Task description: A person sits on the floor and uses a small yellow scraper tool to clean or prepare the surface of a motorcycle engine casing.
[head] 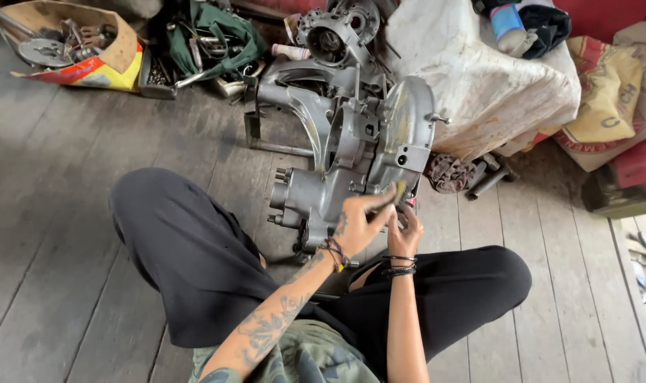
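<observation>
At ten o'clock a torn cardboard box [89,50] holds loose metal parts, and beside it, toward eleven, a green cloth [216,35] lies over more tools, all within reach but off my work. I sit cross-legged on the plank floor [60,213] with the grey engine casing [351,142] standing between my knees at twelve, close enough, I judge, to steady it with my legs. My left hand [362,223] is pinched shut on a small yellow-tipped tool [400,190], its tip against the casing's lower edge. My right hand [406,230] sits just beside it, touching the left, fingers curled near something red; I cannot tell whether it grips anything. At one o'clock a white sack [493,78] crowds the casing's right side, and a crumpled rag [449,172] and a dark metal bar [487,183] lie under it at two.
</observation>
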